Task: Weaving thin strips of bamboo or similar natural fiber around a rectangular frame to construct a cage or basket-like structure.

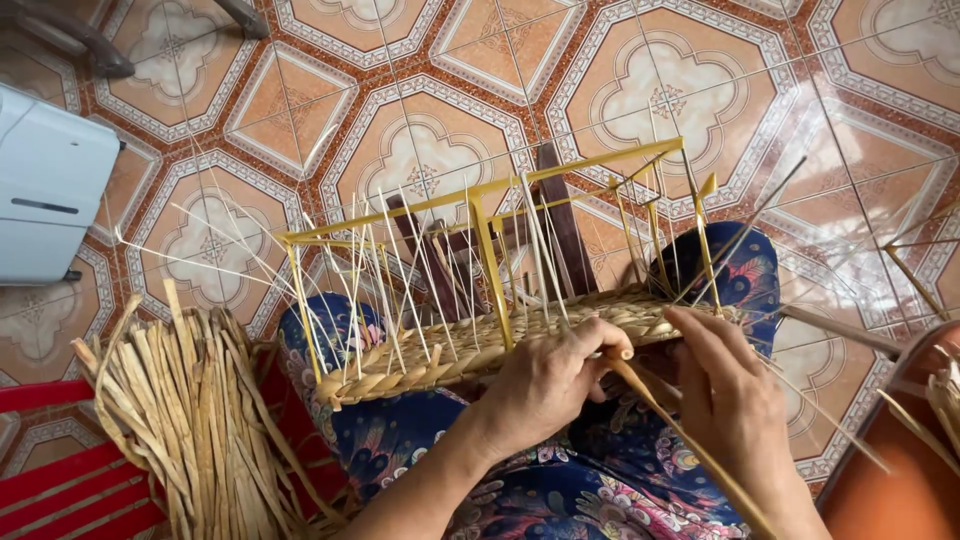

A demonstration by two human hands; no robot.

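Your lap in the flowered blue cloth (560,500) lies closest, and on it rests the half-woven basket (470,350), its braided straw wall just under and ahead of both hands. Your left hand (550,385) is curled nearly closed, pinching the flat weaving strand (680,440) against the braid; your right hand (730,385) is half open, fingers extended onto the rim just beside the left, and gripping nothing that I can make out.

The strand runs back from the left hand toward you, under the right wrist. If you tug it hard there, it may kink or split. The thin pale stakes (540,240) stand just beyond your knuckles, inside the yellow wire frame (480,195); a careless push could bend them out of line. The loose straw bundle (190,420) lies well off to the left of your left hand, a stretch that could tip the basket.
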